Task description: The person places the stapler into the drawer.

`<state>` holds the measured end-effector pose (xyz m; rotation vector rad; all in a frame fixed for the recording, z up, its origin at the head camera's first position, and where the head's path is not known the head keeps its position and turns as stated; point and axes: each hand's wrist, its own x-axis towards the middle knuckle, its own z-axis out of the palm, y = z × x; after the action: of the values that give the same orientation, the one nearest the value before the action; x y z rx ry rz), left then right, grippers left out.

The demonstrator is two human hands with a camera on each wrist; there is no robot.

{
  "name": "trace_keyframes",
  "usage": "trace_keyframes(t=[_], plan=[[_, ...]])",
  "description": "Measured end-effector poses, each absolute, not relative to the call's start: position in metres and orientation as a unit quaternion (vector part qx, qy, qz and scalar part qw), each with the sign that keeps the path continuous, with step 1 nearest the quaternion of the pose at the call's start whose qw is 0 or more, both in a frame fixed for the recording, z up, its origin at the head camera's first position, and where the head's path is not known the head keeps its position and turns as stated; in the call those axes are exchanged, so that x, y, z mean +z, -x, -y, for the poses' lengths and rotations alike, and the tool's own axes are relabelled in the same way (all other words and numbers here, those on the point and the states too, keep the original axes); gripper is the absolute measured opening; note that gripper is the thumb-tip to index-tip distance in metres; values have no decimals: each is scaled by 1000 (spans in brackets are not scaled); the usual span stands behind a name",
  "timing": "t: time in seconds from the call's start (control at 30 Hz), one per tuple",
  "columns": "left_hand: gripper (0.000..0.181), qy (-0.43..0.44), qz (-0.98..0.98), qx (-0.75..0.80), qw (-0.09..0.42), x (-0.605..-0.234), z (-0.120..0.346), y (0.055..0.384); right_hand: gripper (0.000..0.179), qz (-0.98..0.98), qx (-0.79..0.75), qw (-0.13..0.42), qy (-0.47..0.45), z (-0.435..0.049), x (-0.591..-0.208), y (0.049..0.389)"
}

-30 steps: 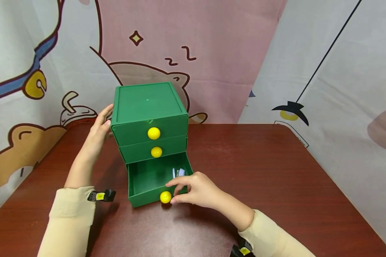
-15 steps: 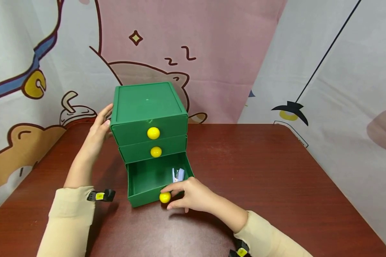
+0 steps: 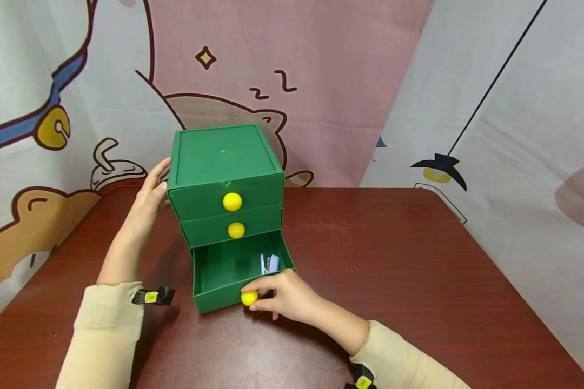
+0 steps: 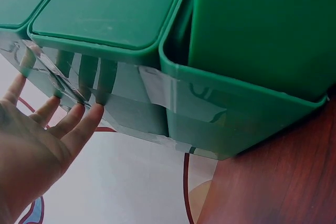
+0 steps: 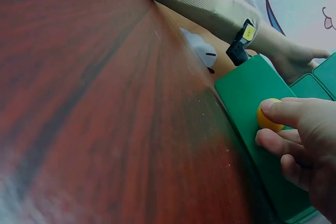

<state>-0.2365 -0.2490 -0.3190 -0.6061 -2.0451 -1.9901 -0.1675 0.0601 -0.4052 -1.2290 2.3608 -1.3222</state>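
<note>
A green three-drawer cabinet point(image 3: 224, 156) stands on the table, its bottom drawer point(image 3: 219, 300) pulled out. My right hand point(image 3: 292, 294) pinches that drawer's round yellow knob point(image 3: 249, 298) between thumb and fingers; the right wrist view shows the same grip on the knob point(image 5: 269, 115). Inside the drawer, toward its right side, lies a small light-blue stapler-like thing point(image 3: 270, 264), partly hidden behind the front wall and my hand. My left hand point(image 3: 148, 197) rests against the cabinet's left side, and in the left wrist view its straight fingertips point(image 4: 94, 111) touch the taped side wall.
The upper two drawers, with yellow knobs point(image 3: 232, 202), are closed. Clear tape point(image 4: 157, 85) runs along the cabinet's side. The reddish-brown table point(image 3: 394, 270) extends to the right, and a cartoon-printed curtain point(image 3: 340, 81) hangs behind it.
My right hand has shifted slightly left and down, and its thumb and fingers have closed around the bottom knob. The left hand and the cabinet stay in place.
</note>
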Motion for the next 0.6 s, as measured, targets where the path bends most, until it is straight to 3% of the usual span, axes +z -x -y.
trace_keyframes(t=[0.6], plan=[[57,205,692,-683,112,-320,249,237,29,-805,-461,52,368,-41,-409,203]])
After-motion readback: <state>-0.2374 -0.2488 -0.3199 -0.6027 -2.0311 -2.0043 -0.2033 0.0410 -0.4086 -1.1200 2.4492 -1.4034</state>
